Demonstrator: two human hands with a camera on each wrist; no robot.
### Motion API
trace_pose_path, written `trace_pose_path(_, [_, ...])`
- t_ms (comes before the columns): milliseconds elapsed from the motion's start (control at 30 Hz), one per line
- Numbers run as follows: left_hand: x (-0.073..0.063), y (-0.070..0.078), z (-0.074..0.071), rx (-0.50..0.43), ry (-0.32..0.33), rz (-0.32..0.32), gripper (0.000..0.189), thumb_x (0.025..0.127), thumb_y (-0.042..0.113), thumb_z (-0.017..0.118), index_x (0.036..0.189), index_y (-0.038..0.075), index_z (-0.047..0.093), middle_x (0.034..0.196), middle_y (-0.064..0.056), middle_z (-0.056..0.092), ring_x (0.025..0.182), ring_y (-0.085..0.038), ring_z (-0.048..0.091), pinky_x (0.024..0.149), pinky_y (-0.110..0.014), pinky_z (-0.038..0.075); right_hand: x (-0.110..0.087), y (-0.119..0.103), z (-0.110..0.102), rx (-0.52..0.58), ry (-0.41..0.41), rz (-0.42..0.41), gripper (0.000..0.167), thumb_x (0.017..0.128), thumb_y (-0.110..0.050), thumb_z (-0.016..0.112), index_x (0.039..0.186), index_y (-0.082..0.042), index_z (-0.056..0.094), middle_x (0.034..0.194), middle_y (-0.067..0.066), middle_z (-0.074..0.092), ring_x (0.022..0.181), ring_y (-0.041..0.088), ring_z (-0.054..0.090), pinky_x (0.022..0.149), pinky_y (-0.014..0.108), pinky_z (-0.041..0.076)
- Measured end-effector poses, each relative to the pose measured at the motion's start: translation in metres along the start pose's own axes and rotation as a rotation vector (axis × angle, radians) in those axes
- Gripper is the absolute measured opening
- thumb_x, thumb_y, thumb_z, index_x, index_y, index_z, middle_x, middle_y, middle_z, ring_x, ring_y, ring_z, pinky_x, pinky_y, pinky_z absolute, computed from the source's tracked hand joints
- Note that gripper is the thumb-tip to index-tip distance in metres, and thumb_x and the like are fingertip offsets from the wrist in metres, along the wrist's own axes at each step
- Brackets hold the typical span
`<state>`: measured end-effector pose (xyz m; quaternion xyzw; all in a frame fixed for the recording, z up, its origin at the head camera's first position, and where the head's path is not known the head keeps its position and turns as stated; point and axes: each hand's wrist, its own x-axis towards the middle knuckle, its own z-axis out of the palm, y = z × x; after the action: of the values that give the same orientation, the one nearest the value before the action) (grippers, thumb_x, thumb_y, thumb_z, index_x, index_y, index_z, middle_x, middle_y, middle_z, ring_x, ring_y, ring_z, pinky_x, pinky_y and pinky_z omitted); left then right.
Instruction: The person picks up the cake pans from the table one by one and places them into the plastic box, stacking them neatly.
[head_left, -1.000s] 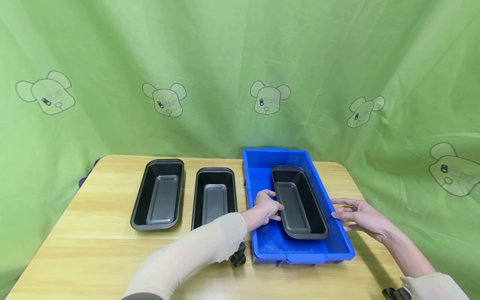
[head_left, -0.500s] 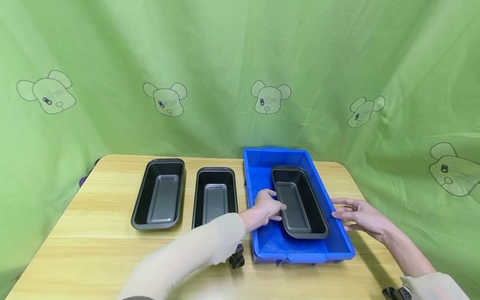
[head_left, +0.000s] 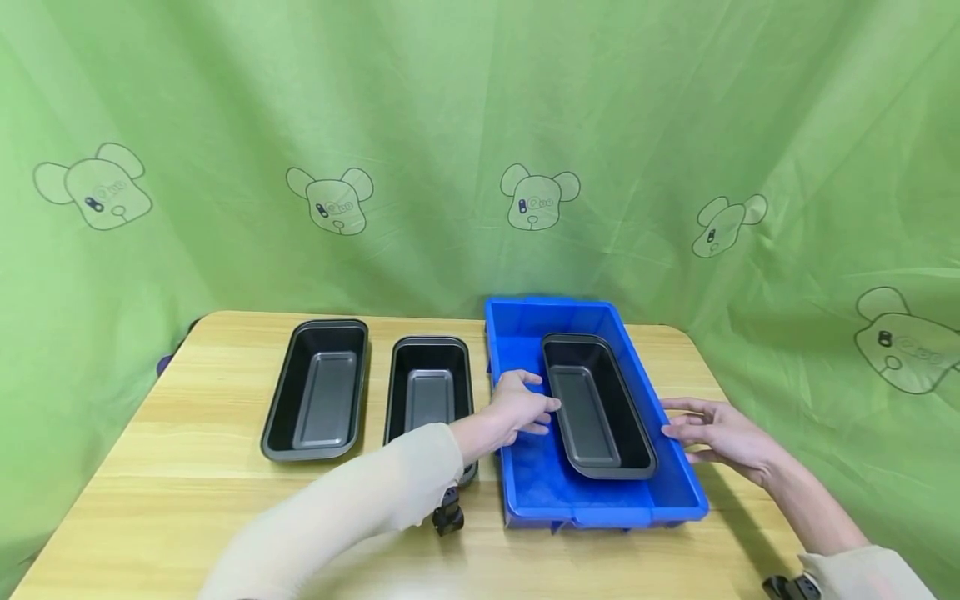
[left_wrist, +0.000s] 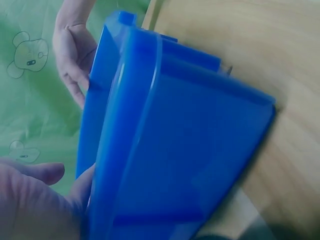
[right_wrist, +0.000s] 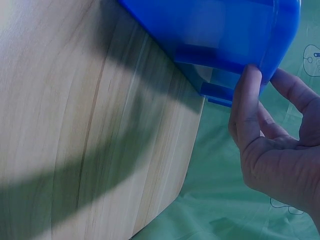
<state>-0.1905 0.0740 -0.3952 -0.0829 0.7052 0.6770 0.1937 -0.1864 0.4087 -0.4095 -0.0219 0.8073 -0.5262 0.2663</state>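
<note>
A dark loaf pan (head_left: 588, 417) lies slightly askew inside a blue plastic bin (head_left: 611, 517), toward its right wall. My left hand (head_left: 517, 408) reaches over the bin's left wall, fingers spread and relaxed, with nothing in its grasp. Its thumb tip is close to the pan's left rim. In the left wrist view the bin's outer wall (left_wrist: 185, 145) hides most of that hand's fingers. On the other side, my right hand (head_left: 720, 433) touches the bin's right rim with loosely extended fingers; the right wrist view shows one fingertip (right_wrist: 251, 75) against the outer wall.
Two more dark loaf pans stand left of the bin on the wooden table (head_left: 187, 500): one farther left (head_left: 326, 400), and a middle pan (head_left: 431, 400) partly covered by my left sleeve (head_left: 360, 500). A green curtain (head_left: 435, 267) hangs behind the table.
My left hand has let go of the loaf pan in the bin and drawn back to the left. The pan, the bin and my right hand stay where they were.
</note>
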Motion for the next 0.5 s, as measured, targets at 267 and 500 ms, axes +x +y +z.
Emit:
trace_pose_path(267, [-0.005, 0.005, -0.028, 0.069, -0.142, 0.024, 0.047, 0.1, 0.014, 0.073, 0.142, 0.002, 0.057, 0.124, -0.021, 0.076, 0.103, -0.032, 0.079, 0.08, -0.04, 0.071, -0.002, -0.001, 0.0, 0.005, 0.001, -0.001, 0.075, 0.106, -0.017, 0.064, 0.16, 0.014, 0.022, 0.119, -0.004, 0.077, 0.105, 0.011, 0.076, 0.091, 0.038, 0.068])
trace_pose_path(500, [-0.01, 0.009, -0.052, 0.102, -0.226, 0.067, 0.047, 0.099, 0.017, 0.075, 0.141, 0.004, 0.057, 0.126, -0.02, 0.075, 0.103, -0.031, 0.078, 0.086, -0.042, 0.07, -0.002, -0.002, 0.001, 0.005, 0.01, 0.011, 0.076, 0.106, -0.018, 0.065, 0.16, 0.013, 0.022, 0.118, -0.002, 0.078, 0.104, 0.012, 0.076, 0.091, 0.038, 0.068])
